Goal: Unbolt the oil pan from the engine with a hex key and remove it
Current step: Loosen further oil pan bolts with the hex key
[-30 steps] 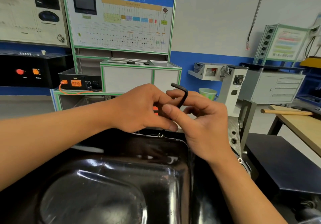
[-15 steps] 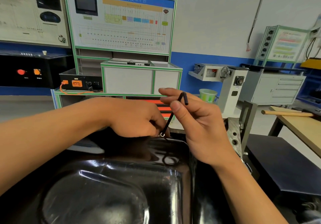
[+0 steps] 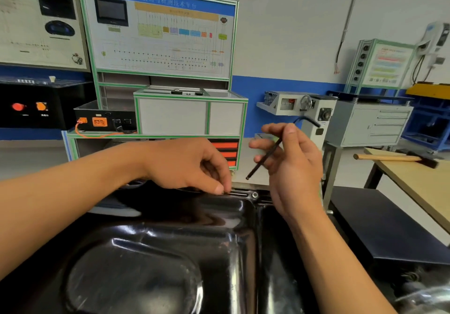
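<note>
The glossy black oil pan (image 3: 185, 248) fills the lower part of the view, bottom side up. My left hand (image 3: 187, 165) reaches over its far flange, with thumb and fingertips pinching a small bolt (image 3: 226, 192) that is mostly hidden under them. Just right of it, a silver bolt head or washer (image 3: 255, 195) sits on the flange. My right hand (image 3: 292, 165) holds the black hex key (image 3: 265, 158) between thumb and fingers, lifted off the pan. The key's long end points down-left and its tip hangs in the air above the flange.
A dark platform (image 3: 379, 228) lies to the right of the engine. Beyond it a wooden table (image 3: 418, 182) carries a hammer (image 3: 394, 158). Training panels (image 3: 158, 36) and a white cabinet (image 3: 190, 116) stand behind the pan, and a grey metal stand (image 3: 316, 119) is at the back right.
My right hand has lifted the hex key out of the bolt and moved it up and to the right. My left fingers have moved onto the bolt at the flange.
</note>
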Tool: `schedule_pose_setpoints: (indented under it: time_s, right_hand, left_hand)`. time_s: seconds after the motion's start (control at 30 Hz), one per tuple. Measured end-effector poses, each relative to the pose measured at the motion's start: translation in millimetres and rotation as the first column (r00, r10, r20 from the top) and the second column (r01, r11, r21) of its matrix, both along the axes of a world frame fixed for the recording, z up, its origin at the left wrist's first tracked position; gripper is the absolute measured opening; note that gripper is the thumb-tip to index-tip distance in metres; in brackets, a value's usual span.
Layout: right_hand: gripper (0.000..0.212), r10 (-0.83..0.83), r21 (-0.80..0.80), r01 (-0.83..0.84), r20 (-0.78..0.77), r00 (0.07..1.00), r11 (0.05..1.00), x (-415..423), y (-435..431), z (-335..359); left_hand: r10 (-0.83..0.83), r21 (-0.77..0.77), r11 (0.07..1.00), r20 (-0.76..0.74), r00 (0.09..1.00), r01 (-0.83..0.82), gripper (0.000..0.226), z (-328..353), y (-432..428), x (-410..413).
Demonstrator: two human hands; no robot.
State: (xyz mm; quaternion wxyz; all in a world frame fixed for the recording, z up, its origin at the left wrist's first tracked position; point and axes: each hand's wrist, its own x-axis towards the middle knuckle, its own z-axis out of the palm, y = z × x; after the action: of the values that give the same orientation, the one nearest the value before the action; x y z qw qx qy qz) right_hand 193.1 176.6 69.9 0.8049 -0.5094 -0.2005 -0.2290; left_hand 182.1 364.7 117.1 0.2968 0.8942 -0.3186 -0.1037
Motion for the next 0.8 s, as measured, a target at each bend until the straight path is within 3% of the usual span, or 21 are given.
schedule_pose_setpoints:
  time_s: [0.07,0.1,0.13,0.2,0.27,0.33,0.4,0.5,0.63,0.8]
  right_hand:
    - [0.033,0.088,0.130,-0.070,-0.134,0.987,0.989,-3,-4,5]
    - [0.031,0.107,0.103,-0.090,-0.172,0.979,0.991,-6,-8,8]
    - [0.029,0.107,0.018,-0.105,-0.189,0.976,0.994,-11,-14,10]
    - [0.027,0.058,-0.306,-0.094,-0.125,0.990,0.947,-26,-28,16]
    - [0.025,0.032,-0.643,-0.006,0.028,0.999,0.766,-43,-46,23]
    - [0.024,0.033,-0.804,0.048,0.084,0.996,0.593,-61,-69,32]
    - [0.032,-0.038,-0.850,0.109,0.104,0.994,0.515,-78,-100,38]
    - [0.042,-0.145,-0.854,0.206,0.154,0.977,0.478,-109,-155,43]
    - [0.023,-0.355,-0.870,0.305,0.165,0.920,0.386,-159,-236,33]
    - [0.013,-0.665,-0.902,0.351,0.103,0.739,0.251,-230,-340,-11]
  left_hand:
    - [0.018,-0.042,0.999,0.005,1.000,-0.018,0.017,1,-1,-2]
    - [0.034,-0.080,0.996,0.007,0.999,-0.034,0.017,2,-4,-4]
    - [0.050,-0.128,0.991,0.006,0.999,-0.049,0.016,3,-6,-5]
    - [0.063,-0.228,0.972,0.001,0.998,-0.061,0.018,9,-14,-7]
    - [0.044,-0.300,0.953,0.003,0.999,-0.041,0.025,17,-29,-10]
    - [-0.001,-0.326,0.945,0.026,1.000,0.010,0.030,27,-54,-15]
    - [-0.052,-0.314,0.947,0.066,0.996,0.070,0.031,33,-87,-21]
    - [-0.110,-0.356,0.926,0.068,0.992,0.127,0.029,32,-146,-31]
    - [-0.228,-0.376,0.899,0.036,0.973,0.224,0.020,13,-240,-52]
    - [-0.382,-0.390,0.860,-0.061,0.922,0.330,0.015,-33,-376,-90]
